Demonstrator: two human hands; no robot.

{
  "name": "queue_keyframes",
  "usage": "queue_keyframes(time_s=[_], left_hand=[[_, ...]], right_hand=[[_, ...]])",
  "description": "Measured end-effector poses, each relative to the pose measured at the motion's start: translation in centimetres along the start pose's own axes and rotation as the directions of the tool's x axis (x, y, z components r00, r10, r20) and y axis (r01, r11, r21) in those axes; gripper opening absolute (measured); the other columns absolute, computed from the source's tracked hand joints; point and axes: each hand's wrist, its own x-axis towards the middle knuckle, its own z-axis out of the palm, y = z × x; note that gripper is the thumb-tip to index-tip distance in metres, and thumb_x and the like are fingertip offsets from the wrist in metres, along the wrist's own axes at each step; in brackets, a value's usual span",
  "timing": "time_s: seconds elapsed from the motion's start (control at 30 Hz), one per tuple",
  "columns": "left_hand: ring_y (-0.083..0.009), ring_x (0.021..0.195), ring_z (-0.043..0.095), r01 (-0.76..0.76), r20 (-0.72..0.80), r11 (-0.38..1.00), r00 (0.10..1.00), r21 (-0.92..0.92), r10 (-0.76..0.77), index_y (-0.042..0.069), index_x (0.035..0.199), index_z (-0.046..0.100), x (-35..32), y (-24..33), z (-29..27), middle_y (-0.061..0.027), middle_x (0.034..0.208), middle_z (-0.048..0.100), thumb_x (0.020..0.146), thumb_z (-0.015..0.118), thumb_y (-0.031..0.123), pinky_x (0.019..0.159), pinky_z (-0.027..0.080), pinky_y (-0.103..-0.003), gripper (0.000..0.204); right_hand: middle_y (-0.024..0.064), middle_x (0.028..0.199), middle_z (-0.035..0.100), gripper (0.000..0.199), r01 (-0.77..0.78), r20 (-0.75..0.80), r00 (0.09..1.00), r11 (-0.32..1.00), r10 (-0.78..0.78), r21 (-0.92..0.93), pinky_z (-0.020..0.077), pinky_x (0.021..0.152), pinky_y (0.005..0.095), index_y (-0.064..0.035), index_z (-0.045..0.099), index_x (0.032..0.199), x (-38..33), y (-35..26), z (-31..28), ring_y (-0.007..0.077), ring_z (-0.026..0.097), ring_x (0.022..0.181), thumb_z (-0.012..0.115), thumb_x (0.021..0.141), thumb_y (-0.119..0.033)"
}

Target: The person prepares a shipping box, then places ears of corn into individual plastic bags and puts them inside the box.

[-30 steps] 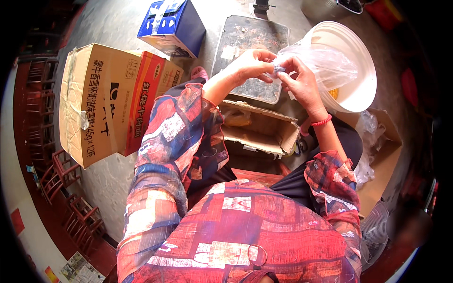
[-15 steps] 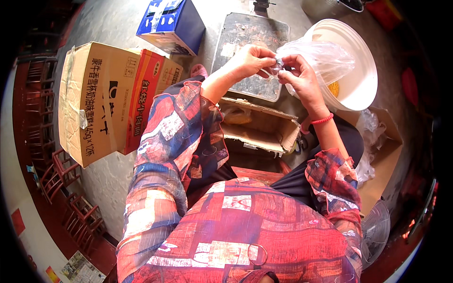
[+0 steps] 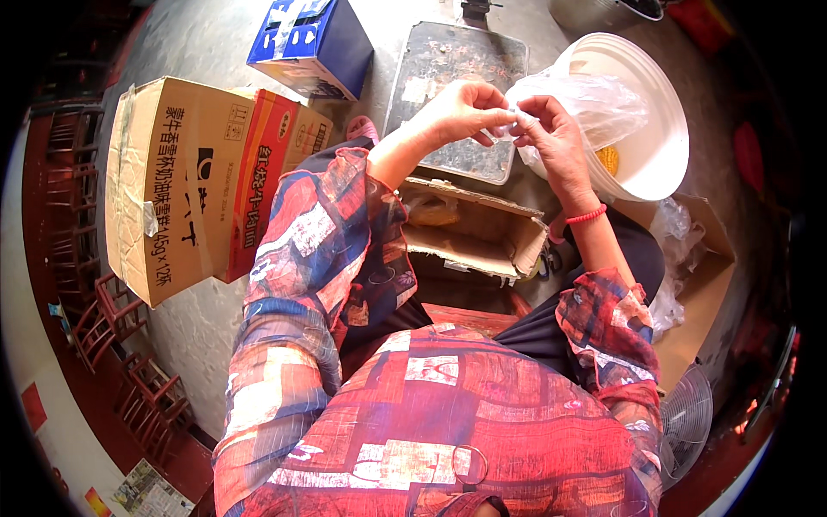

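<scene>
Both hands meet over a worn dark flat plate (image 3: 452, 65), pinching the bunched end of a clear plastic bag (image 3: 594, 108). My left hand (image 3: 465, 114) has its thumb and fingertips pressed together on the plastic. Right beside it, my right hand (image 3: 553, 145), with a red band at the wrist, also closes thumb and fingers on the bunched end. The bag's wider part spreads over the rim and into a white bucket (image 3: 665, 146). Whatever the fingertips cover is too small to make out. Inside the bucket, beneath the bag, a bumpy yellow thing (image 3: 608, 160) shows partly.
An open cardboard box (image 3: 482, 202) with a bag inside stands below my hands. Large cardboard boxes (image 3: 185, 189) stand left, a blue box (image 3: 314, 52) behind them. At right, another carton (image 3: 702, 284) holds clear plastic bags, near a fan (image 3: 687, 422). Red stools (image 3: 116, 306) line the far left.
My fingertips have shifted on the bunched plastic, and my left fingers have spread slightly apart at the back. The bag and bucket stay about where they were.
</scene>
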Motion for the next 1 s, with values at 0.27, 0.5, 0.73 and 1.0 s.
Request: queue_keyframes(time_s=[0.27,0.5,0.73,1.0], left_hand=[[-0.0085,0.069,0.058,-0.007,0.058,0.997,0.998,-0.082,0.012,0.002,0.094,0.059,0.7,-1.1,-0.7,-0.0034,0.078,0.061,0.084,0.060,0.022,0.063,0.050,-0.023,0.023],[-0.0036,0.063,0.048,-0.119,-0.235,0.986,0.961,0.117,0.143,0.005,0.085,0.057,1.5,-1.8,-2.0,0.0035,0.074,0.054,0.084,0.058,0.018,0.057,0.041,-0.019,0.014],[-0.0053,0.059,0.047,-0.086,-0.310,0.932,0.929,0.352,0.203,0.001,0.082,0.057,1.1,-2.1,-2.4,0.0023,0.065,0.053,0.081,0.059,0.015,0.054,0.040,-0.021,0.014],[-0.0179,0.065,0.056,-0.020,-0.334,0.799,0.902,0.601,0.274,0.001,0.082,0.060,0.2,-1.3,-2.5,-0.0095,0.071,0.059,0.075,0.062,0.014,0.063,0.045,-0.029,0.015]], right_hand=[[0.0075,0.087,0.058,0.019,-0.154,0.077,0.986,0.980,0.145,0.129,0.0530,0.066,0.0257,-0.0004,0.052,0.100,0.0,-0.5,-0.2,0.0138,0.060,0.072,0.056,0.084,-0.010],[0.0065,0.082,0.058,0.016,-0.215,0.047,0.976,0.895,0.214,0.390,0.0535,0.066,0.0259,-0.0014,0.054,0.099,-0.3,-2.0,-1.6,0.0154,0.062,0.070,0.049,0.090,-0.013],[0.0102,0.094,0.059,0.018,-0.304,0.075,0.952,0.892,0.297,0.334,0.0511,0.076,0.0256,0.0017,0.055,0.101,-2.1,-1.9,-2.8,0.0188,0.061,0.087,0.053,0.083,-0.002],[0.0127,0.099,0.059,0.024,-0.238,0.040,0.971,0.957,0.234,0.164,0.0484,0.085,0.0276,0.0049,0.055,0.105,3.0,-5.1,-8.3,0.0204,0.059,0.093,0.048,0.083,0.000]])
